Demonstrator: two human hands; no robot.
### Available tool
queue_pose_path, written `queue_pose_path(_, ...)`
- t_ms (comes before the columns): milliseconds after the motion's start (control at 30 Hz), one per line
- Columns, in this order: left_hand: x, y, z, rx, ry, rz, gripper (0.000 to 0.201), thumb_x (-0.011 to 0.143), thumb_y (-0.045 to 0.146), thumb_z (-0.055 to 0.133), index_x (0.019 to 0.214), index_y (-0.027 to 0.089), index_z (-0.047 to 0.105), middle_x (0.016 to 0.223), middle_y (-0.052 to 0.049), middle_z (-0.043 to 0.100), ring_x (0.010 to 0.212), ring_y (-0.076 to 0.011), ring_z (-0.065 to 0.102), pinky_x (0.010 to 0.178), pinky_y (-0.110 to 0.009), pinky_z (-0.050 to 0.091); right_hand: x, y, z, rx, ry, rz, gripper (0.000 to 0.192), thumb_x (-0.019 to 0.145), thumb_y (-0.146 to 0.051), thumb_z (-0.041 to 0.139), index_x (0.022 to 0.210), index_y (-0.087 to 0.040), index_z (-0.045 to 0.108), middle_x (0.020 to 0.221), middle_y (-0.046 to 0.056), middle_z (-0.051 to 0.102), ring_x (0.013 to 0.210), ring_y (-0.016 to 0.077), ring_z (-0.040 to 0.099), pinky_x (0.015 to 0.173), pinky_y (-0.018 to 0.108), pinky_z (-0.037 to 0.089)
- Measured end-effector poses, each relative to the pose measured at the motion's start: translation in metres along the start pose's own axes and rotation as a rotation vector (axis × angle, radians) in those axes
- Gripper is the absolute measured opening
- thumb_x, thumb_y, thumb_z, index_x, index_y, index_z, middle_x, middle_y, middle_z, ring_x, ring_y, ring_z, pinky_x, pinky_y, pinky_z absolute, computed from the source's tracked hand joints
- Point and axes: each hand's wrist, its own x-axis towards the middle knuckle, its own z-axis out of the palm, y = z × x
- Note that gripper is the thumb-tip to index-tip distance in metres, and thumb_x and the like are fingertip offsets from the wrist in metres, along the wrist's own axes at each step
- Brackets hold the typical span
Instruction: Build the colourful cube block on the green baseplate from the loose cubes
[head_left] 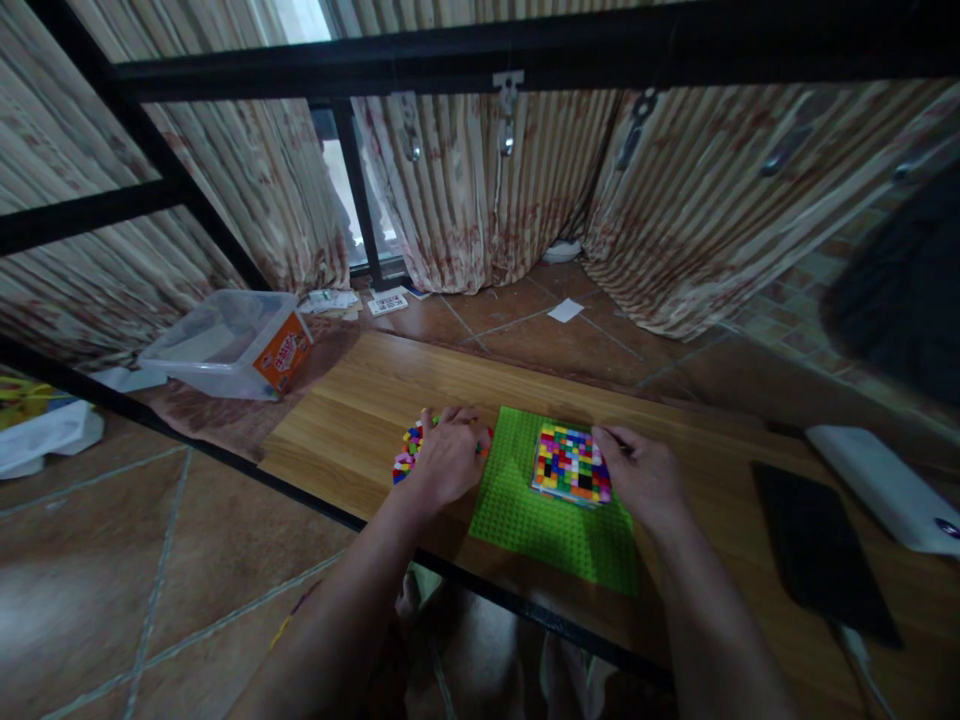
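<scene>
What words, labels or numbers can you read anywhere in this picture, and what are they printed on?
None can be read.
Orange label on the clear plastic box: printed, too blurred to read.
Printed cards on the floor by the curtain: too small to read.
White paper on the tiles: no text visible.
Mark on the white device at its near end: too small to read.

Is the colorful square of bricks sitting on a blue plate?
No, the colorful square of bricks sits on a green baseplate.

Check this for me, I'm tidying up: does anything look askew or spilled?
Nothing spilled. The multicoloured brick square sits slightly skewed on the green studded baseplate, and loose coloured bricks lie heaped under the left hand.
</scene>
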Motion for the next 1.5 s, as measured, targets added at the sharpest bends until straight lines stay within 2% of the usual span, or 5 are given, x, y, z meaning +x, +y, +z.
queue_pose_path(500,0.011,0.006,0.000,-0.038,0.067,0.100,0.020,0.091,0.018,0.043,0.090,0.019,0.063,0.104,-0.008,0.067,0.103,-0.0227,0.057,0.095,-0.040,0.041,-0.002,-0.004,0.000,-0.012,-0.017,-0.008,0.042,0.087,-0.047,0.046,0.095,-0.018,0.075,0.078,0.008,0.075,0.071,0.0226,0.067,0.066,0.032,0.047)
queue_pose_path(733,0.033,0.045,-0.002,-0.210,0.148,0.200,0.020,0.094,0.021,0.043,0.097,0.019,0.062,0.102,-0.006,0.068,0.101,-0.0200,0.059,0.095,-0.034,0.042,-0.001,-0.002,0.000,0.043,-0.021,-0.015,0.049,0.090,-0.051,0.039,0.088,-0.017,0.074,0.075,0.008,0.074,0.071,0.0209,0.067,0.066,0.030,0.046)
queue_pose_path(900,0.048,0.073,0.005,-0.172,0.114,0.251,0.020,0.093,0.022,0.044,0.093,0.019,0.064,0.098,-0.005,0.069,0.099,-0.0205,0.059,0.092,-0.034,0.042,0.001,0.000,0.000,0.213,-0.032,0.046,0.049,0.090,-0.052,0.040,0.093,-0.018,0.074,0.093,0.010,0.076,0.090,0.0234,0.069,0.081,0.033,0.049)
queue_pose_path(1100,0.058,0.088,0.013,-0.134,0.068,0.251,0.021,0.091,0.025,0.047,0.090,0.021,0.067,0.098,-0.005,0.070,0.101,-0.0215,0.060,0.092,-0.035,0.042,0.002,0.005,0.000,0.307,-0.059,0.040,0.050,0.088,-0.056,0.042,0.091,-0.018,0.075,0.090,0.009,0.077,0.089,0.0244,0.070,0.081,0.034,0.050)
queue_pose_path(1500,0.062,0.082,0.022,-0.461,-0.021,0.218,0.029,0.091,0.017,0.042,0.091,0.020,0.071,0.089,-0.001,0.073,0.084,-0.0145,0.065,0.077,-0.023,0.047,0.004,0.009,0.003,0.333,-0.074,0.014,0.043,0.088,-0.048,0.045,0.087,-0.017,0.074,0.081,0.006,0.075,0.078,0.0213,0.067,0.073,0.030,0.049)
